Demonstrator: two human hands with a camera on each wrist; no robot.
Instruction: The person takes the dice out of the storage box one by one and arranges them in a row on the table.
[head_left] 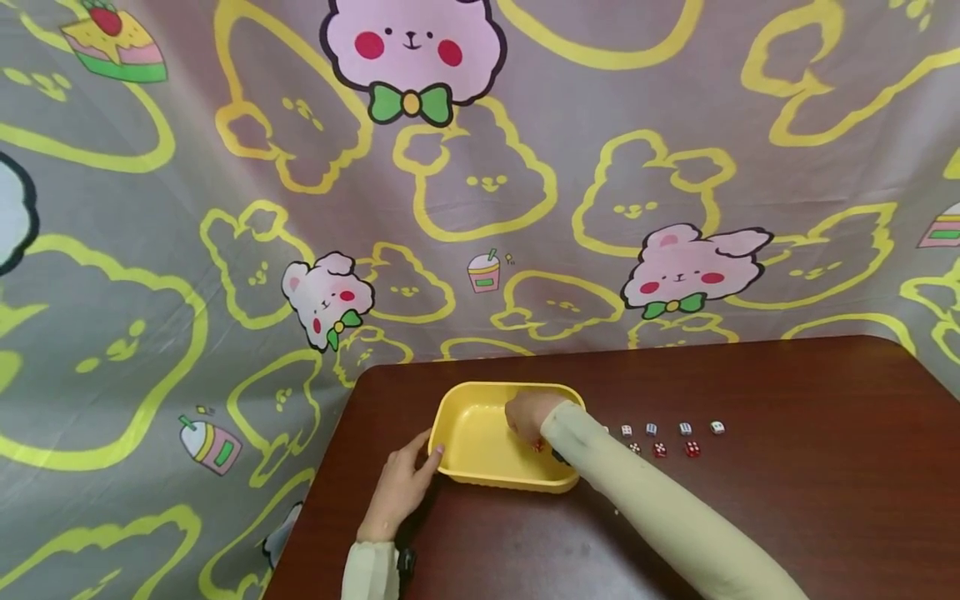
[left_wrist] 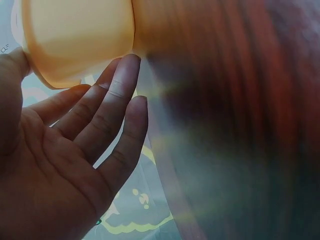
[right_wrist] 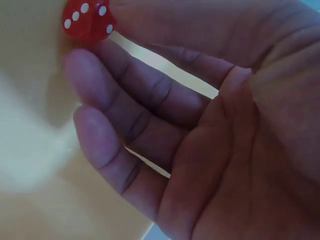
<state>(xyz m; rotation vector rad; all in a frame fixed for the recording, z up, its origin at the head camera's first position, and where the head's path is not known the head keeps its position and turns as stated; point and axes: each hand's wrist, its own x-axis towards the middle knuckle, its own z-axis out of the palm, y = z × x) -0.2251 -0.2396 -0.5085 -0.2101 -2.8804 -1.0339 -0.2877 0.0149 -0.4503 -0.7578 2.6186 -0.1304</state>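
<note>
A yellow plastic tray point(head_left: 502, 482) with rounded corners stands on the table. My left hand point(head_left: 402, 486) holds its left side, thumb over the rim and fingers along the outer wall. In the left wrist view those fingers point(left_wrist: 125, 82) are only slightly bent beside the tray wall. My right hand point(head_left: 529, 413) reaches down inside the tray. The right wrist view shows a red die point(right_wrist: 87, 22) with white pips pinched at its thumb and index fingertips, the other fingers loosely curled. Red also shows just below the right hand in the head view.
Right of the tray, two rows of dice lie on the dark wooden table point(head_left: 810, 450): white dice point(head_left: 627, 431) and red dice point(head_left: 692, 449). My right sleeve point(head_left: 652, 500) partly covers the row's left end. A patterned grey curtain point(head_left: 480, 208) hangs behind and left.
</note>
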